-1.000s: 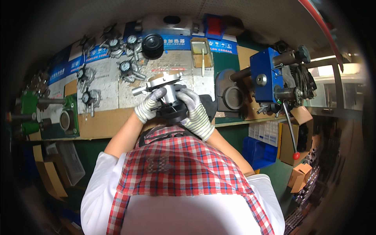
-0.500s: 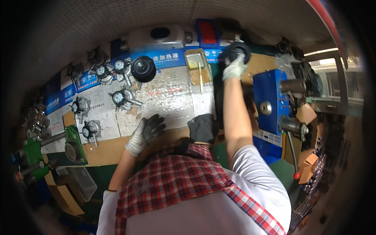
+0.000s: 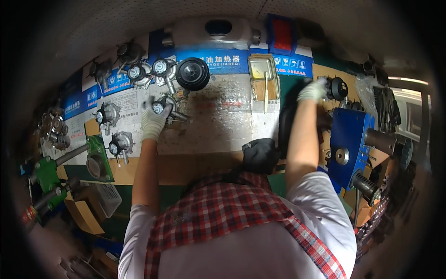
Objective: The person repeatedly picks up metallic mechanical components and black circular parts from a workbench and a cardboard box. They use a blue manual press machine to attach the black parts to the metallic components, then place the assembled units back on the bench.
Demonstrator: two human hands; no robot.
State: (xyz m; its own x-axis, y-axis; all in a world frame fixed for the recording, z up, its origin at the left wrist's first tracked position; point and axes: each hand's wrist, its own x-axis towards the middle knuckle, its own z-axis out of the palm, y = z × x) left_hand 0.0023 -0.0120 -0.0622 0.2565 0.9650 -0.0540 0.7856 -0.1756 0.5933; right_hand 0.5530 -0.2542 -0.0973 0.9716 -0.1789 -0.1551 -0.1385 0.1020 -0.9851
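Note:
My left hand (image 3: 154, 123), in a white glove with dark finger areas, closes on a silvery metal pump (image 3: 173, 111) lying on the bench. Its fingers reach over the pump's left side, near the round hub. At the far right, my right hand (image 3: 312, 91) is stretched out, its fingers somewhat blurred. They seem closed on the metal body of a pump with a black pulley (image 3: 339, 88), which is tilted on its side. Behind my left hand lie more pumps (image 3: 137, 73), and a large black pulley (image 3: 193, 74) rests to their right.
A shallow tray with yellow grease (image 3: 261, 69) and a brush (image 3: 266, 95) lies mid-bench. A dark cloth (image 3: 260, 155) sits near the front edge. A blue press (image 3: 350, 139) stands right, a green fixture (image 3: 97, 160) left. A metal housing (image 3: 211, 33) and a red-and-blue bin (image 3: 281, 35) stand behind.
My left hand has moved from the bench's front up to the pump and closed on it. My right hand has carried the black pulley farther right. The view has shifted slightly left.

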